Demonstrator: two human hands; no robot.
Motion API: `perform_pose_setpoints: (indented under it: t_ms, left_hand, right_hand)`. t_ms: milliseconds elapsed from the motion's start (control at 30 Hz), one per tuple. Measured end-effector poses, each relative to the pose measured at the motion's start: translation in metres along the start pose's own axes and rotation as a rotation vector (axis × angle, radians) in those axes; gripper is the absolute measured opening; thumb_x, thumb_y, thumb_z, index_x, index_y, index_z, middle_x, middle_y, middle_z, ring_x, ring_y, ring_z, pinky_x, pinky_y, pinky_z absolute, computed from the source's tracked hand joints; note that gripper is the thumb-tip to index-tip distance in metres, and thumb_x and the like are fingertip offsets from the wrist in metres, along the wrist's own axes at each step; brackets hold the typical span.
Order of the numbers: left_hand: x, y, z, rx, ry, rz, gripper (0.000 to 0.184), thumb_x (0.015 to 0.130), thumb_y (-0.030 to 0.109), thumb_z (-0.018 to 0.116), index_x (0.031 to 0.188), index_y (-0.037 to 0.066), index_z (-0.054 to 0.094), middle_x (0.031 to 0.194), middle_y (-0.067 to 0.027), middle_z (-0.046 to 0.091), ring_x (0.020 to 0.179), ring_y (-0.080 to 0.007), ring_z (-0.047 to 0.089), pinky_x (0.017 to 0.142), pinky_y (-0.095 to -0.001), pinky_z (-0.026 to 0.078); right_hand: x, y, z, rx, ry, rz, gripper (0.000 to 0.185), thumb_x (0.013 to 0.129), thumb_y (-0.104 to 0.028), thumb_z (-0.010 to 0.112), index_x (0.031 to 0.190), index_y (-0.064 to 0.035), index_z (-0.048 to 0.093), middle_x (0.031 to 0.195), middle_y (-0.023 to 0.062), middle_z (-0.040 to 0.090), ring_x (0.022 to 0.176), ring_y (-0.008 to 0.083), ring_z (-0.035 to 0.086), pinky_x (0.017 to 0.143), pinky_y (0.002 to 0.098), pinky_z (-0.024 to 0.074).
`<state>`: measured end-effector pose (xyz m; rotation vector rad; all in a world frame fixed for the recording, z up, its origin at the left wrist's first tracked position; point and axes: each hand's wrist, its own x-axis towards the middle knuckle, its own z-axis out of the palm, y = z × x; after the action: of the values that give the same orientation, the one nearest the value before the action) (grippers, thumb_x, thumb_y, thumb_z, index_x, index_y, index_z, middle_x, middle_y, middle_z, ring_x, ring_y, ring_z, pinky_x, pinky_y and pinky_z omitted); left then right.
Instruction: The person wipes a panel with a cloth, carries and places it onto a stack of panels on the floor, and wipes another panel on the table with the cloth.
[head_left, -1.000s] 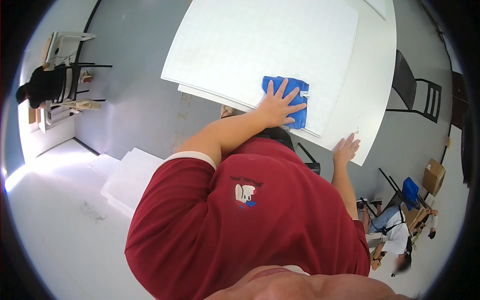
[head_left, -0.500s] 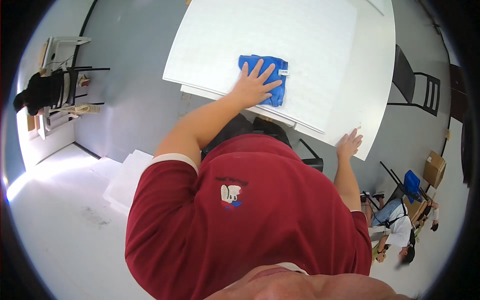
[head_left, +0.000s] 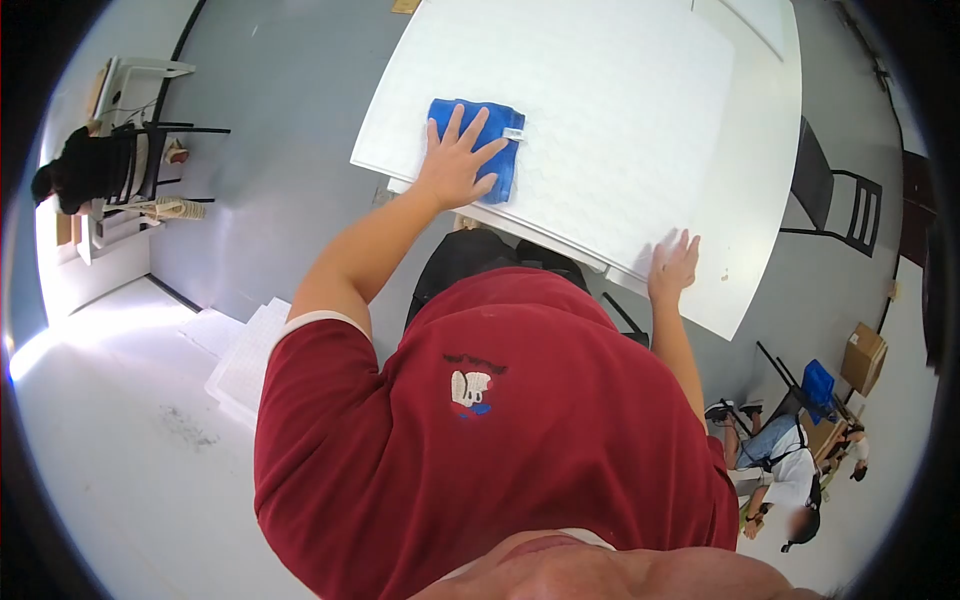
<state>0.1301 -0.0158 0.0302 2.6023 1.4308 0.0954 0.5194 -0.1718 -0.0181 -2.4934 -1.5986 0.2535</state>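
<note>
1. One blue cloth (head_left: 506,164), folded, lies on the white tabletop (head_left: 600,120) near its near edge, left side. We judge it light, soft, limp — not fragile, may slide or bunch.
2. Best hold we see: flat palm mid-fold; to lift, pinch the edge by the white tag (head_left: 513,134).
3. Left hand (head_left: 452,172) spreads open over it, pressing, not clenched. Right hand (head_left: 674,268) rests open, near edge — gripping nothing.
4. We count: cloth 1, tag 1, tabletop 1, our hands 2.

From my head (head_left: 620,575), one wide view faces forward and down (my shirt (head_left: 520,430) close below), reaching the table (head_left: 610,120).
</note>
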Motion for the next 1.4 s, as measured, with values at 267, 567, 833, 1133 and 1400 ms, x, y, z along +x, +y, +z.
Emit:
perform_pose_setpoints:
  t_ms: [267,567,833,1133,1400]
  left_hand:
    - [0.006,-0.009,0.025,-0.079,0.059,-0.053,0.052,0.083,0.037,0.058,0.133,0.029,0.043,0.147,-0.014,0.023,0.134,-0.0427,0.017,0.103,-0.064,0.018]
    - [-0.01,-0.06,0.012,0.018,0.053,-0.085,0.049,0.082,0.032,0.059,0.129,0.028,0.048,0.145,-0.0113,0.029,0.135,-0.037,0.02,0.104,-0.0596,0.02]
    - [-0.026,-0.108,0.012,0.013,-0.015,-0.169,0.052,0.086,0.036,0.054,0.135,0.027,0.04,0.148,-0.0119,0.021,0.136,-0.0386,0.014,0.106,-0.0588,0.016]
    - [0.008,-0.119,0.007,-0.034,0.03,-0.131,0.052,0.088,0.034,0.052,0.137,0.022,0.038,0.147,-0.0144,0.021,0.135,-0.0417,0.016,0.106,-0.0589,0.016]
    - [0.068,-0.126,0.013,0.011,0.051,-0.127,0.05,0.09,0.033,0.049,0.137,0.021,0.038,0.148,-0.0154,0.021,0.135,-0.0425,0.017,0.106,-0.058,0.017]
  right_hand:
    - [0.007,-0.035,0.018,-0.007,-0.148,0.144,0.075,0.085,-0.039,0.053,0.143,-0.0055,0.018,0.147,0.0281,0.006,0.136,0.0439,0.009,0.102,0.0616,0.0172]
    - [0.008,-0.029,0.023,-0.026,-0.157,0.132,0.076,0.086,-0.041,0.051,0.143,-0.0048,0.015,0.148,0.028,0.004,0.136,0.0435,0.007,0.102,0.0613,0.0173]
    - [0.008,-0.032,0.02,-0.062,-0.18,0.138,0.077,0.086,-0.042,0.05,0.143,-0.0049,0.014,0.148,0.0273,0.004,0.136,0.0429,0.007,0.103,0.0603,0.0169]
    - [0.006,-0.033,0.019,-0.073,-0.183,0.151,0.076,0.086,-0.039,0.051,0.143,-0.0045,0.015,0.148,0.0275,0.005,0.136,0.0432,0.008,0.103,0.0596,0.0173]
    - [0.004,-0.031,0.021,-0.081,-0.161,0.15,0.075,0.086,-0.036,0.053,0.143,-0.0053,0.015,0.148,0.0257,0.004,0.136,0.0428,0.009,0.103,0.0612,0.0173]
